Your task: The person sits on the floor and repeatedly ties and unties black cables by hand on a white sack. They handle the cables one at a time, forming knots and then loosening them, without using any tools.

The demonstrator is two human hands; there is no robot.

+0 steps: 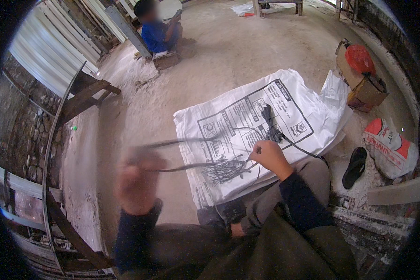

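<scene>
A white printed sack [205,112] lies flat on the floor in front of my crossed legs. On it rests a loose tangle of thin black cord [226,169], and farther up lies a tied black bundle of cord [267,119]. My left hand [142,179], smeared by motion, is off the sack's left edge; two dark strands stretch through the air from it toward the tangle. Over the sack, my right hand [269,158] is closed in a pinch where a thin strand meets its fingertips. A thicker black cord runs from beside the bundle toward my right knee.
A cardboard box [366,93] with a red plastic bag [359,59] stands at the right. Nearer are a red-and-white sack [391,148] and a black sandal [354,168]. Wooden framing [79,100] is at the left. A person in blue [155,37] sits at the far left.
</scene>
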